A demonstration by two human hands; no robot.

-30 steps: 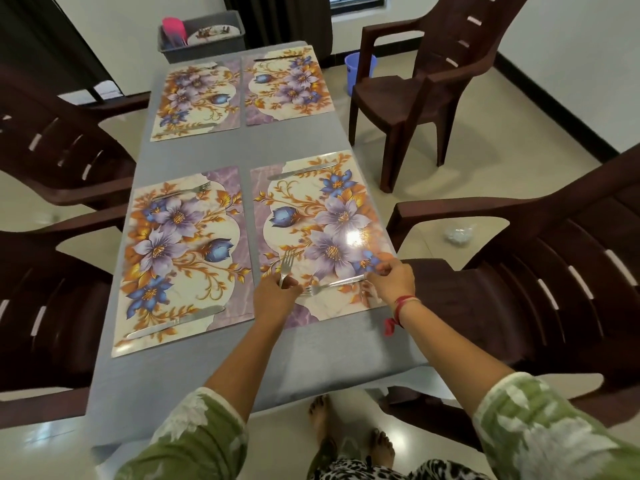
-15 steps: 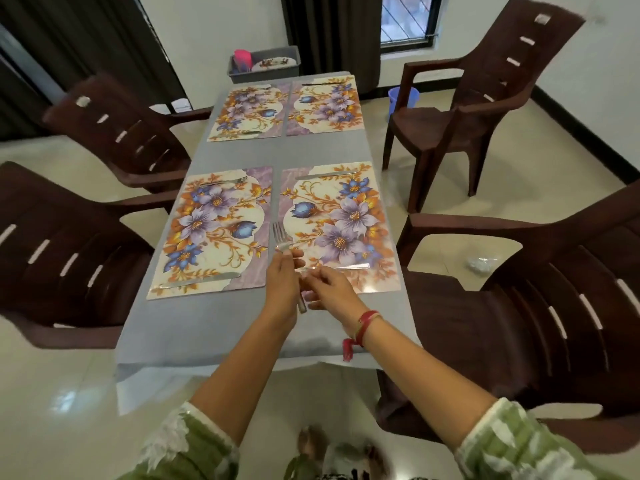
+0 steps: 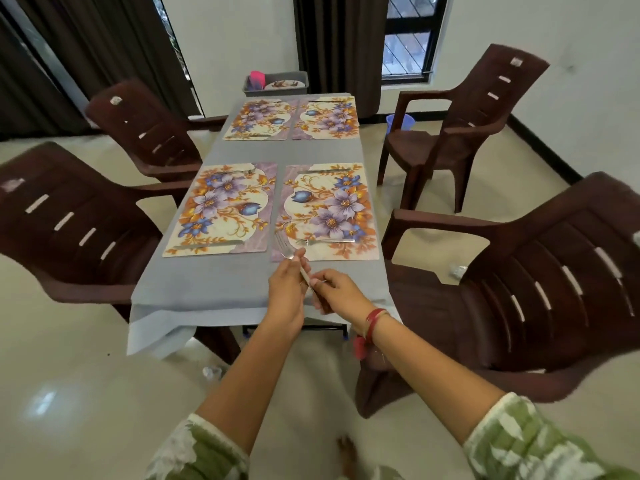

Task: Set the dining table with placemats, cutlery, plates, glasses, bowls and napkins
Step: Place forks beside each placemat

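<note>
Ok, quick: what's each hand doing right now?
Left hand: grips the fork near its neck.
Right hand: pinches the end of that fork's handle.

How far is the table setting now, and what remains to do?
Done: four placemats lie on the table, and the near two carry cutlery, such as the laid fork. In hand: the left hand and right hand hold a spare fork. Left: no plates, glasses, bowls or napkins are set; a plate waits in the grey bin.

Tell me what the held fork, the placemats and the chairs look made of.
Fork: metal, probably steel, polished; it glints silver. Placemats: likely plastic or laminate; they lie flat, with printed flowers. Chairs: moulded plastic, matte brown, with slotted backs.
</note>
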